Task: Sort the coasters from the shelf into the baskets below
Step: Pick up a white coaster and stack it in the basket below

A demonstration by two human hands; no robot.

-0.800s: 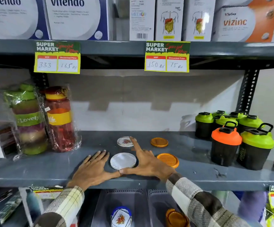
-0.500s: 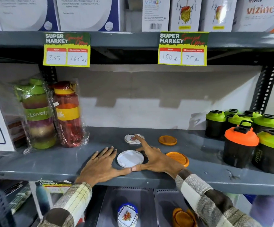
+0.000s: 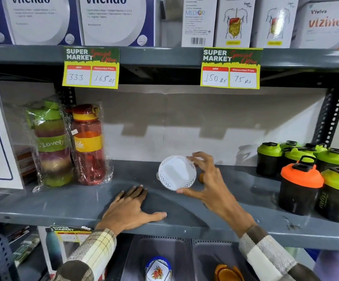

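My right hand (image 3: pixel 211 185) holds a white round coaster (image 3: pixel 177 172) with a perforated rim, tilted up on edge above the grey shelf (image 3: pixel 83 201). My left hand (image 3: pixel 130 209) lies flat, palm down, on the shelf just left of it, fingers apart. Behind the right hand a sliver of an orange coaster (image 3: pixel 201 177) shows; the other coasters on the shelf are hidden. Below the shelf stand two grey baskets: the left basket (image 3: pixel 144 252) holds a patterned white-and-blue coaster (image 3: pixel 158 269), the right basket (image 3: pixel 207 254) holds orange coasters (image 3: pixel 228 273).
Two wrapped bottles, green (image 3: pixel 51 145) and red (image 3: pixel 88 142), stand at the shelf's left. Black shaker bottles with green and orange lids (image 3: pixel 302 183) crowd the right. Price tags (image 3: pixel 231 67) hang from the upper shelf, which carries boxes.
My right hand has lifted the white coaster off the shelf and tipped it upright. My left hand has slid slightly back and stays flat. The view moved closer.
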